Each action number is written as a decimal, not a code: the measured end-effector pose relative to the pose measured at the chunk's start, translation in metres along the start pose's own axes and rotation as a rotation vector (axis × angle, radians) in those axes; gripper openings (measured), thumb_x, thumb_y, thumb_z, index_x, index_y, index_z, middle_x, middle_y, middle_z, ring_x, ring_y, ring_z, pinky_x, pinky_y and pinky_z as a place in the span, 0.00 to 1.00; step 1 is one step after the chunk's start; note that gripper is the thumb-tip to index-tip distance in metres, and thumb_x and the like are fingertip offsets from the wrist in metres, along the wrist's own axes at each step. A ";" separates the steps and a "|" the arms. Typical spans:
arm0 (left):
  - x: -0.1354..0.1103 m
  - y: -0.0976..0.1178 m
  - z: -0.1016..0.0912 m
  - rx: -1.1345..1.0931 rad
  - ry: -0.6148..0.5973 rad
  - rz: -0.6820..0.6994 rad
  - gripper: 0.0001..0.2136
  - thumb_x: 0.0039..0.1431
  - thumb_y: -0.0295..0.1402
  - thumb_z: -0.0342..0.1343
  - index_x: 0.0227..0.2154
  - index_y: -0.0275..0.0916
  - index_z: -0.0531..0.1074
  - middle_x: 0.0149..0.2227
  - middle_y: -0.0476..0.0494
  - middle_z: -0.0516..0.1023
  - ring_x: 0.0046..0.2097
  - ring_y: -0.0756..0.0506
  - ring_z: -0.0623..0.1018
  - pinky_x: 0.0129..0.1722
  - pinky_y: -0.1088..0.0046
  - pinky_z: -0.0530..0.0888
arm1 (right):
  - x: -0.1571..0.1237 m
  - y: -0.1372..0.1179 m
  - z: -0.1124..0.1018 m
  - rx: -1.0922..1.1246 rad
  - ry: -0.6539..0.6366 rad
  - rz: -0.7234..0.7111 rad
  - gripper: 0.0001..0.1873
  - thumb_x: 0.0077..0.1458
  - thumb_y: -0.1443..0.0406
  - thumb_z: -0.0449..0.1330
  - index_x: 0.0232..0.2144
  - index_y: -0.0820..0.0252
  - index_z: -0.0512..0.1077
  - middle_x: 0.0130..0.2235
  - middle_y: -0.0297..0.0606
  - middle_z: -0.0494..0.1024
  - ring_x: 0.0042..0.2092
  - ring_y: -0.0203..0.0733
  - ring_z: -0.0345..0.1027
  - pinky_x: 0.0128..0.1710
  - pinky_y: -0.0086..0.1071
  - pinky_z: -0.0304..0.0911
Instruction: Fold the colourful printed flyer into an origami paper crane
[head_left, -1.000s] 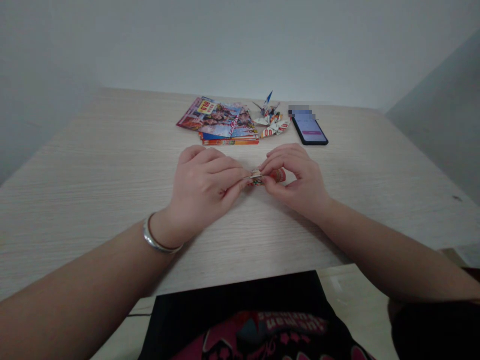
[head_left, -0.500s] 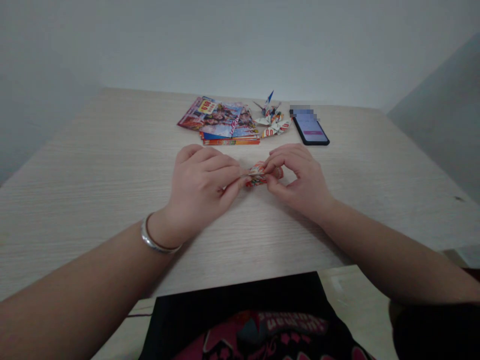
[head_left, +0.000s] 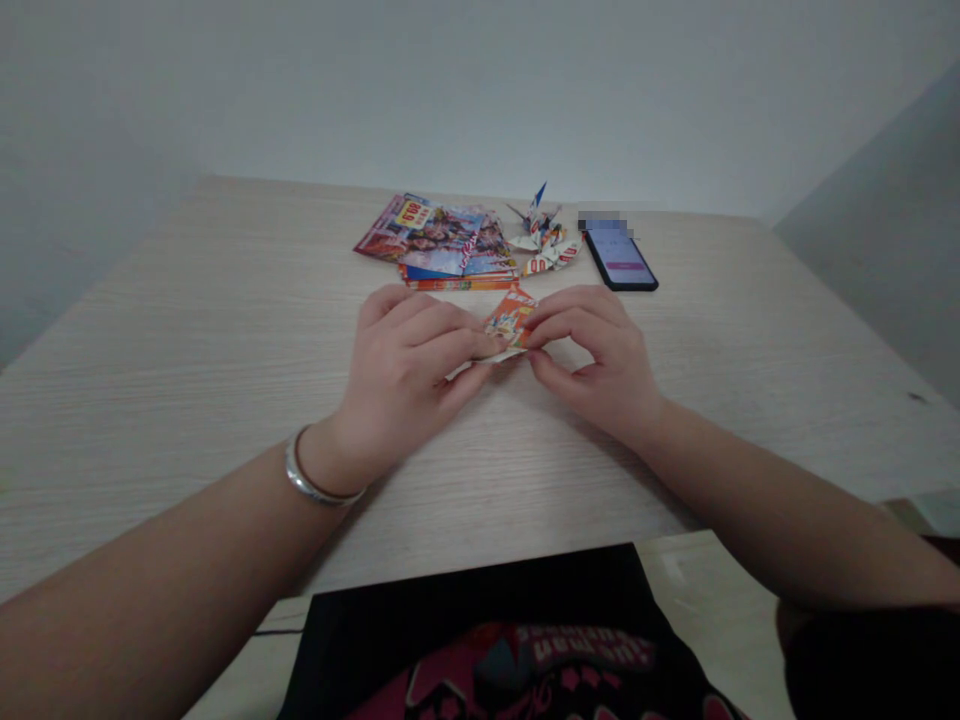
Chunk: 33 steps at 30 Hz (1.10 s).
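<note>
A small piece of orange printed paper (head_left: 511, 318), folded, is held between my two hands just above the table. My left hand (head_left: 420, 350), with a silver bangle at its wrist, pinches the paper's lower left side between thumb and fingers. On the other side my right hand (head_left: 592, 345) grips the right edge with thumb and fingertips. A pale strip of the paper's underside shows along the near edge. The fingers cover both ends of it.
Behind my hands lies a stack of colourful printed sheets (head_left: 435, 240). Several folded paper cranes (head_left: 551, 245) sit beside it, and a phone (head_left: 622, 258) with a lit screen lies to their right. The pale wooden table (head_left: 187, 330) meets a wall at the back.
The paper has been turned between my fingers: its orange face now stands up as a flap toward the stack. Both hands have stayed nearly in place.
</note>
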<state>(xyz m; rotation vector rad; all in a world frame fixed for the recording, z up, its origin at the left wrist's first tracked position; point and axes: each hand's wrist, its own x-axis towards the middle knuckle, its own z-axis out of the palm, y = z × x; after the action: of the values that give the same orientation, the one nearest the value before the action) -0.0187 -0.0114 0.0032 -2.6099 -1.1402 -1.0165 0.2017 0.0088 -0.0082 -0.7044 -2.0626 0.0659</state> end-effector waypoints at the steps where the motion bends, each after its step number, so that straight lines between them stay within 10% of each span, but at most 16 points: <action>1: 0.000 0.000 0.001 -0.003 0.002 0.007 0.09 0.68 0.38 0.53 0.35 0.47 0.78 0.35 0.48 0.83 0.41 0.43 0.81 0.50 0.55 0.68 | 0.000 0.000 0.000 -0.003 0.003 -0.012 0.05 0.53 0.69 0.62 0.31 0.52 0.73 0.38 0.33 0.83 0.43 0.44 0.75 0.48 0.43 0.67; 13: -0.005 -0.037 0.014 -0.102 0.065 -0.096 0.08 0.58 0.26 0.57 0.37 0.42 0.78 0.38 0.45 0.76 0.40 0.45 0.77 0.40 0.68 0.75 | -0.009 0.016 -0.008 -0.017 -0.070 0.001 0.05 0.54 0.64 0.65 0.36 0.52 0.76 0.48 0.39 0.79 0.51 0.48 0.72 0.54 0.48 0.64; 20: -0.004 -0.027 0.008 -0.113 0.103 -0.006 0.06 0.61 0.26 0.58 0.38 0.45 0.77 0.39 0.45 0.74 0.41 0.46 0.76 0.39 0.68 0.76 | -0.015 0.033 -0.001 0.127 -0.010 0.553 0.29 0.54 0.56 0.65 0.58 0.50 0.67 0.60 0.45 0.72 0.55 0.53 0.69 0.49 0.50 0.70; 27: -0.002 -0.023 0.007 -0.146 0.104 0.021 0.06 0.63 0.30 0.58 0.40 0.48 0.76 0.46 0.43 0.73 0.48 0.42 0.75 0.48 0.59 0.76 | -0.009 0.038 0.002 0.720 -0.030 0.859 0.18 0.50 0.56 0.67 0.44 0.50 0.74 0.40 0.34 0.81 0.44 0.42 0.76 0.50 0.43 0.72; 33: 0.002 -0.021 0.005 -0.155 0.032 0.077 0.21 0.65 0.33 0.55 0.60 0.42 0.64 0.55 0.41 0.75 0.58 0.41 0.72 0.59 0.54 0.71 | -0.008 0.038 0.003 0.780 0.053 0.889 0.10 0.48 0.58 0.68 0.33 0.52 0.75 0.34 0.30 0.79 0.38 0.37 0.74 0.50 0.40 0.71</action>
<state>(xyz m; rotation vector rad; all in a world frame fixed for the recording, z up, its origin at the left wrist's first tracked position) -0.0292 0.0071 -0.0027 -2.7198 -0.9830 -1.1701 0.2199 0.0375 -0.0284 -1.0160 -1.3426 1.2515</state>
